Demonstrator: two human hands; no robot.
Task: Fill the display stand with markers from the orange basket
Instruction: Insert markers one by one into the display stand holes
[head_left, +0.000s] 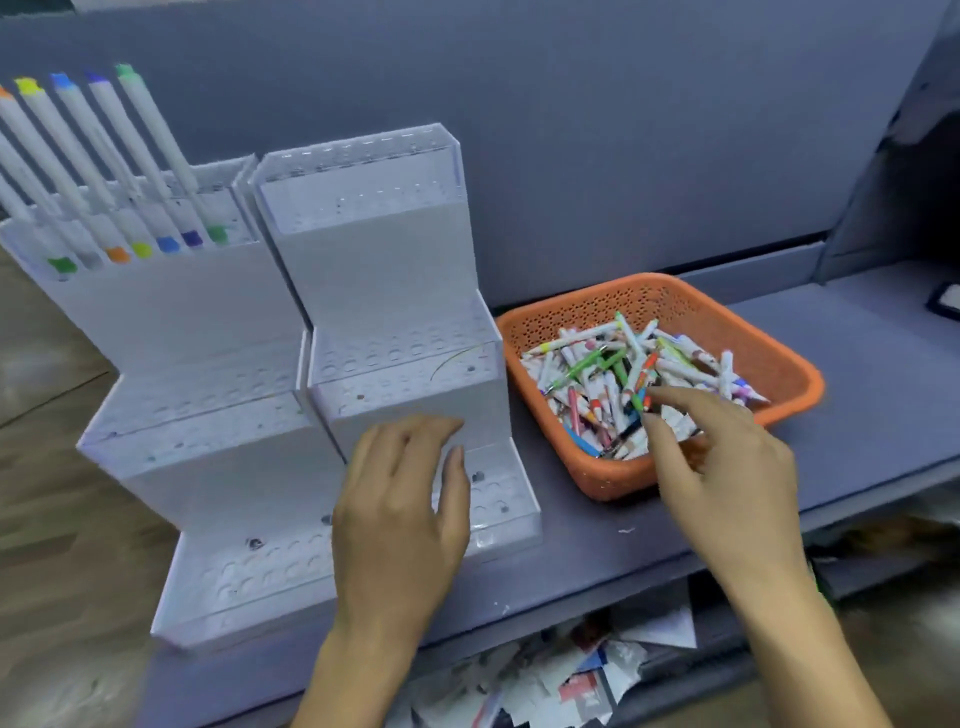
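My left hand (400, 519) is stretched forward from the front edge of the table (857, 374), palm down. Its fingers are straight and close together, with the thumb out to the side. It lies over the lower steps of the right display stand (379, 270) and holds nothing; I cannot tell whether it rests on the plastic.

My right hand (727, 467) reaches in over the near wall of the orange basket (613, 480), wrist low, fingers spread and loosely bent. Forefinger and thumb stand apart above the heap of markers (613, 374) with nothing between them. I cannot tell whether the fingertips touch the heap.

The basket sits on the table just right of the stand, its near corner close to the front edge. The stand's holes are unfilled on all its steps.

A second stand (197, 312) stands against the first on the side toward the table's left end. A row of white pens (130, 156) with coloured caps stands tilted in its top step. Torn papers (571, 675) lie below the front edge.
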